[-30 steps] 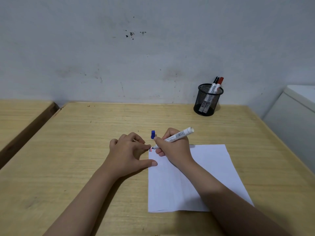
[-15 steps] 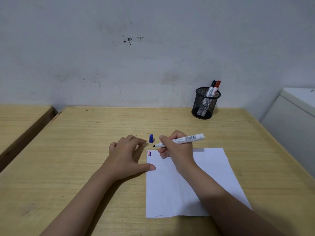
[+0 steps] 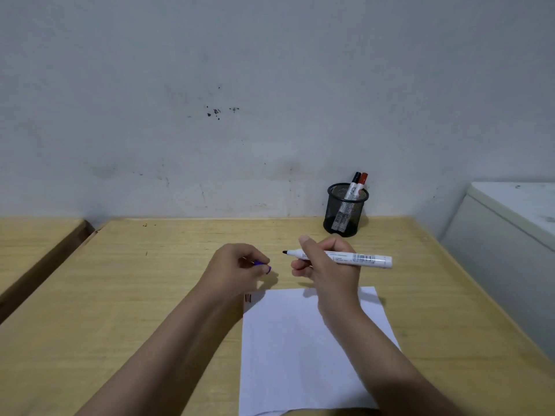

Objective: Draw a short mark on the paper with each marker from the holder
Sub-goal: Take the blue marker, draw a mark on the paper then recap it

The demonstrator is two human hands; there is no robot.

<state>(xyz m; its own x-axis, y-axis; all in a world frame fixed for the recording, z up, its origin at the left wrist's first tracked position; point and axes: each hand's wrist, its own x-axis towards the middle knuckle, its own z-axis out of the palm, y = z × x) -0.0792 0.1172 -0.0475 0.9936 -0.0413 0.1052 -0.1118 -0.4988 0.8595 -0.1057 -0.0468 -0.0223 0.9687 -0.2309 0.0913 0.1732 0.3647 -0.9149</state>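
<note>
My right hand [image 3: 326, 265] holds an uncapped white marker [image 3: 357, 259] level above the desk, its dark tip pointing left toward my left hand. My left hand [image 3: 237, 270] has its fingers closed on the small blue cap [image 3: 264, 265], which shows only partly between the fingertips. A white paper [image 3: 300, 349] lies on the desk below both hands. Short marks [image 3: 248, 298] sit at its top left corner, partly hidden by my left wrist. The black mesh holder [image 3: 345, 210] stands at the back by the wall with a black-capped and a red-capped marker in it.
The wooden desk [image 3: 150, 295] runs to the grey wall. A second wooden desk [image 3: 33, 241] adjoins on the left across a gap. A white cabinet [image 3: 510, 235] stands close on the right.
My right hand lifted the marker off the paper and turned it level. My left hand left the paper's corner and picked up the blue cap from the desk.
</note>
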